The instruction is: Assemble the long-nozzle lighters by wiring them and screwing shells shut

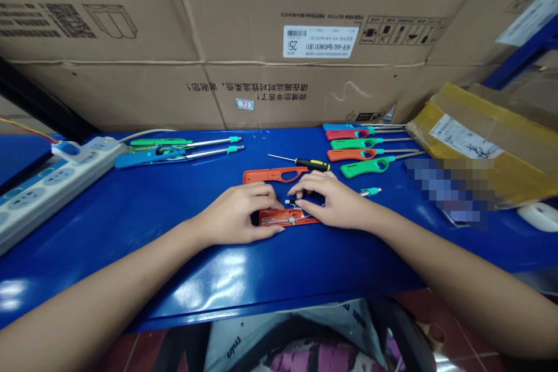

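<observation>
An opened orange lighter body (pixel 285 218) lies on the blue table (pixel 131 209), its inner parts and wires showing. My left hand (pixel 238 212) grips its left end, fingers curled over it. My right hand (pixel 329 197) pinches its right end, where a metal tube with a teal tip (pixel 370 191) sticks out. The detached orange shell half (pixel 272 175) lies just behind my hands. A small screwdriver (pixel 305 163) with a black and yellow handle rests behind that.
Several long lighters in green, orange, red and blue (pixel 364 148) lie at the back right, two more (pixel 174 150) at the back left. A white power strip (pixel 47 183) sits far left. Cardboard boxes (pixel 261 29) wall the back; a taped parcel (pixel 483 139) is right.
</observation>
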`<state>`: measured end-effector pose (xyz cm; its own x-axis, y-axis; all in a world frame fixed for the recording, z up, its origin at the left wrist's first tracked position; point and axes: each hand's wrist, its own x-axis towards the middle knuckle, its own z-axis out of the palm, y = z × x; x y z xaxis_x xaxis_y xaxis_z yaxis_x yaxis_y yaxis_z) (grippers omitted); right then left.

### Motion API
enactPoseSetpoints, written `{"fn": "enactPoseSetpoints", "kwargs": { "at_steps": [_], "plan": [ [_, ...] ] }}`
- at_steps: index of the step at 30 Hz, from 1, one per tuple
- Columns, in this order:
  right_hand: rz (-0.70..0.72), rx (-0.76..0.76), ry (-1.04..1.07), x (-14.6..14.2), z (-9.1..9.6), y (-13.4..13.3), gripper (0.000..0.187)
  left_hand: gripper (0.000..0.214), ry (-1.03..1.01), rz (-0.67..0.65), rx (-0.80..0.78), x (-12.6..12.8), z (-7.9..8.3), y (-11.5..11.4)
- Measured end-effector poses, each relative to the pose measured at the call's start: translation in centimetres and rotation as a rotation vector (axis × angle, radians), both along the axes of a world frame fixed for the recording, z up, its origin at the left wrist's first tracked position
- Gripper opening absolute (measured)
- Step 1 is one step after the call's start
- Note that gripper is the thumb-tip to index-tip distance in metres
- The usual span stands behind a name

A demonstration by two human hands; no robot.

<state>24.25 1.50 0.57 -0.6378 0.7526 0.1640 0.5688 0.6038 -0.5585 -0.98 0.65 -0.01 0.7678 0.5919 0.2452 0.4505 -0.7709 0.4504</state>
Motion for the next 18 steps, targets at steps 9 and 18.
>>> {"fn": "enactPoseSetpoints", "kwargs": {
  "at_steps": [9, 18],
  "plan": [
    [0.094, 0.033, -0.007, 0.7, 0.9, -0.1, 0.012, 0.027, -0.005, -0.011, -0.003, -0.1, 0.0, -0.1],
    [0.225, 0.25, -0.131, 1.5, 1.4, -0.3, 0.011, 0.024, -0.003, -0.021, -0.003, -0.1, 0.1, 0.1]
  ]
}}
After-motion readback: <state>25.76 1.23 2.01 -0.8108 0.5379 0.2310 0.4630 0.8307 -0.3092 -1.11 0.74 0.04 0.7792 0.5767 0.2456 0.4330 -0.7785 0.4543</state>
